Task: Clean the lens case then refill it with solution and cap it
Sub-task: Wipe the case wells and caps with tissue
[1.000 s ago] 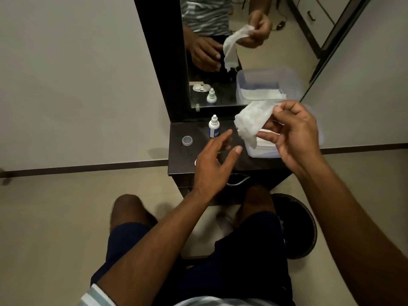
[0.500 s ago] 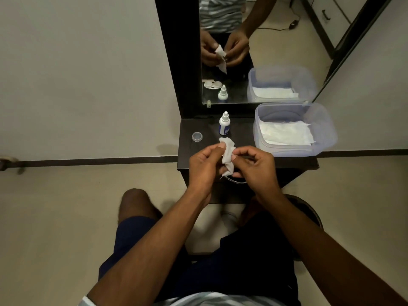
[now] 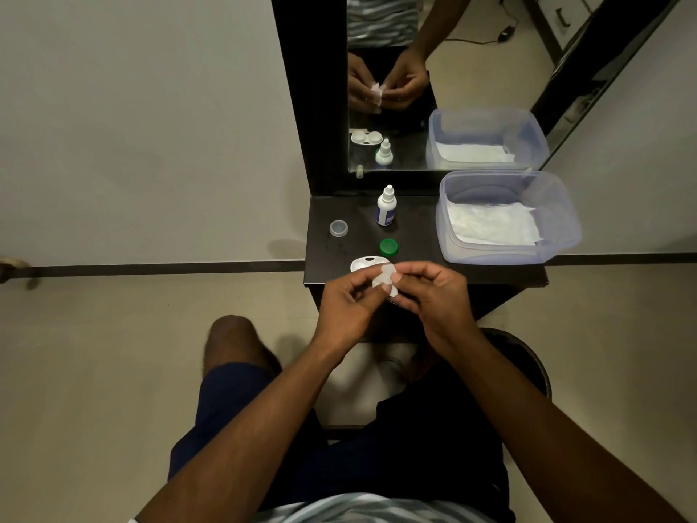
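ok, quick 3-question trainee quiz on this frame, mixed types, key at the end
1. True or false: the green cap is screwed onto the lens case.
2. What do the left hand and right hand hold between them? A) solution bottle B) tissue C) clear cap
3. Fill in: the tissue box sits on the table's ___ side.

Key: 1 false, it lies loose on the table; 2 B, the tissue; 3 right.

The person wears dark navy shorts (image 3: 264,428) and a grey-and-white striped shirt (image 3: 358,509); arms bare.
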